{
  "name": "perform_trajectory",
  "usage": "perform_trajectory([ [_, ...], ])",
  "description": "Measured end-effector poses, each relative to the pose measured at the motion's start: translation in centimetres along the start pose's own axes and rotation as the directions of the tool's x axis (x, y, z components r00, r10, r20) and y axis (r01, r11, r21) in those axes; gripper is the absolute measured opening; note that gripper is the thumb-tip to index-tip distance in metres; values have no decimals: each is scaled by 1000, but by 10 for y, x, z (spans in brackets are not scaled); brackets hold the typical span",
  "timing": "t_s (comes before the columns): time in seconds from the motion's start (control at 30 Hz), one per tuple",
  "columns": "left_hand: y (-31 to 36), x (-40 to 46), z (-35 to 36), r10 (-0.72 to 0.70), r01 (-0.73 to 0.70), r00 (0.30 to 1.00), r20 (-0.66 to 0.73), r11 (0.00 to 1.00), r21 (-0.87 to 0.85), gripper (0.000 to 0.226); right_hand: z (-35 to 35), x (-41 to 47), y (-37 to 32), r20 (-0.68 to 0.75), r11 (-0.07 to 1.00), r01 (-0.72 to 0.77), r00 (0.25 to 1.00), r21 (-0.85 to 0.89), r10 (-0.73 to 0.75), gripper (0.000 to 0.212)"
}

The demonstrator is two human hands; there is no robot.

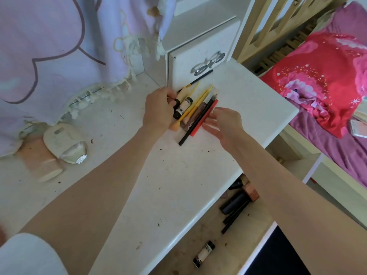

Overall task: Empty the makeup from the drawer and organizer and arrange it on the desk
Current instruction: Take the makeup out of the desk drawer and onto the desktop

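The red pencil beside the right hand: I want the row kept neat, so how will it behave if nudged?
The red pencil looks stiff and thin, so probably light. It lies flat on the smooth white desk, so a sideways nudge may roll it. The black pencil alongside would likely stop it rolling left.

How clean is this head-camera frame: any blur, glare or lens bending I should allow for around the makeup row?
Head view: daylight is soft and even, no hard shadows; the makeup row is fairly sharp; the round compact at left is motion-smeared, with glare on its glossy lower edge; wide-angle bending curves the desk edge and stretches both forearms.
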State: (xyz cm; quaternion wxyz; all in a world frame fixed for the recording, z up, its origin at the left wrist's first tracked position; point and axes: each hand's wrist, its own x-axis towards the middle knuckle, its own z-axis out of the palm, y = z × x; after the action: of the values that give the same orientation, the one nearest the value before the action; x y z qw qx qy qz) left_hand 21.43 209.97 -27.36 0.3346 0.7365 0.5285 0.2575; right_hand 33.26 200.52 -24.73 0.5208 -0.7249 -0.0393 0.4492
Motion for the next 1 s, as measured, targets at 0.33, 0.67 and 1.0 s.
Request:
perform_trajectory([
  [0.33, -2, -20, -13, 65, -67, 996, 62, 997, 43, 27, -8, -21, 18, 127, 986, 155, 981, -55, -147, 45],
  [0.67, -3, -68, -21, 148, -168, 978, 144, 976, 137, 45, -34, -40, 36, 182, 970, 201, 967, -135, -175, 48],
  [1.0, 14, -234, -2, 401, -415, 902, 160, 907, 64, 29, -120, -96, 97, 260, 750, 434, 901, -500, -348, 31],
])
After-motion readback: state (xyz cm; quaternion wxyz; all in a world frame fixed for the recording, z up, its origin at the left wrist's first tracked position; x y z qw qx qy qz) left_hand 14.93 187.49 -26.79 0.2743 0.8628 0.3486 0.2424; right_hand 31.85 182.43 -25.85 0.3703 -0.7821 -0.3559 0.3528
